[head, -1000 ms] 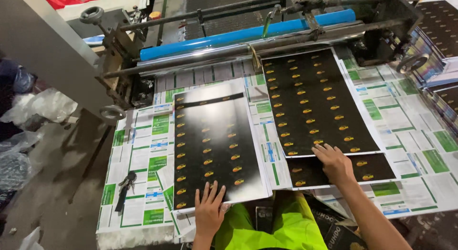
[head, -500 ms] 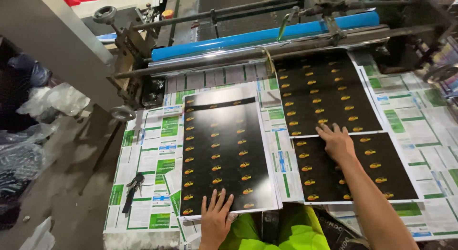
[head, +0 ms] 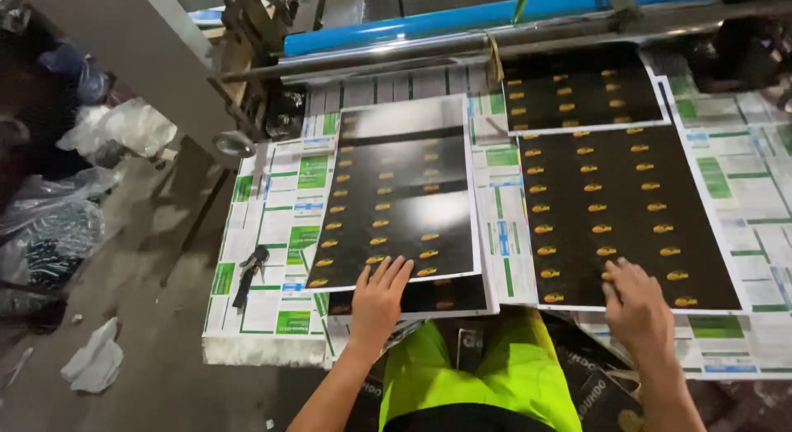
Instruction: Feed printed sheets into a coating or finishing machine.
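**A:** ok so what are your hands actually doing there?

**B:** Your left hand [head: 378,298] is flat, fingers spread a bit, palm down on the near edge of the left black sheet [head: 396,197]. You're not pinching anything, just pressing the glossy sheet with the gold marks. Your right hand [head: 637,306] is the same deal: open, fingers laid flat on the near edge of the right black sheet [head: 623,209], nothing gripped.

**A:** and where do the sheets sit?

**B:** Both lie flat on the table [head: 272,234], side by side with a gap between them. Another black sheet [head: 577,89] lies further back on the right, its far end under the blue roller [head: 462,19] of the machine. One more dark sheet pokes out from under your left one at the near edge.

**A:** what about the surface and the room?

**B:** The tabletop is covered in white and green printed paper. There's a dark tool [head: 250,271] lying near the left edge. On the floor to your left are plastic bags [head: 115,127] and a crumpled white scrap [head: 95,358]. Your hi-vis yellow top [head: 478,366] shows right at the table edge.
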